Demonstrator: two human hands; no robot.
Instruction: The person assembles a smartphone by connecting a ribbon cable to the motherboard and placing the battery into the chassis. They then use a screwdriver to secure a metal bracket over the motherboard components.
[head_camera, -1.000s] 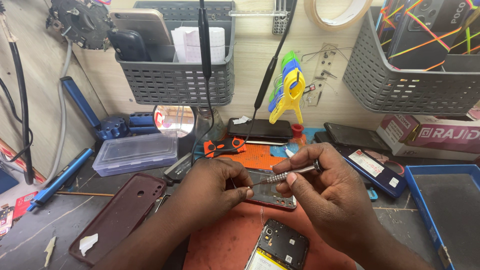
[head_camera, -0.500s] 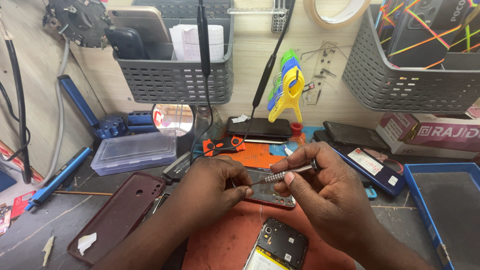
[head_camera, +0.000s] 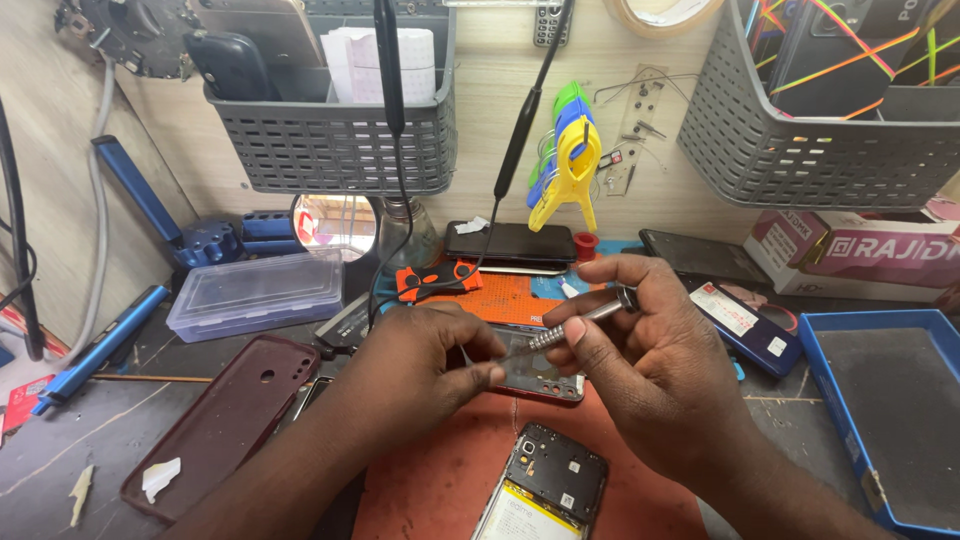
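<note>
Right hand (head_camera: 660, 370) fingers pinch a silver screwdriver (head_camera: 570, 325), tip on the phone frame (head_camera: 535, 375) gripped by left hand (head_camera: 415, 370) fingers.

Both forearms enter from the lower edge and converge at mid-frame. Left hand (head_camera: 425, 365): palm down, knuckles up, fingers curled inward, thumb and forefinger tips pinched together at its right side. Right hand (head_camera: 655, 365): back toward the camera, wrist bent, fingers (head_camera: 600, 275) arched over, thumb and forefinger closed in a fine pinch. The two hands' fingertips sit just beside each other.
</note>
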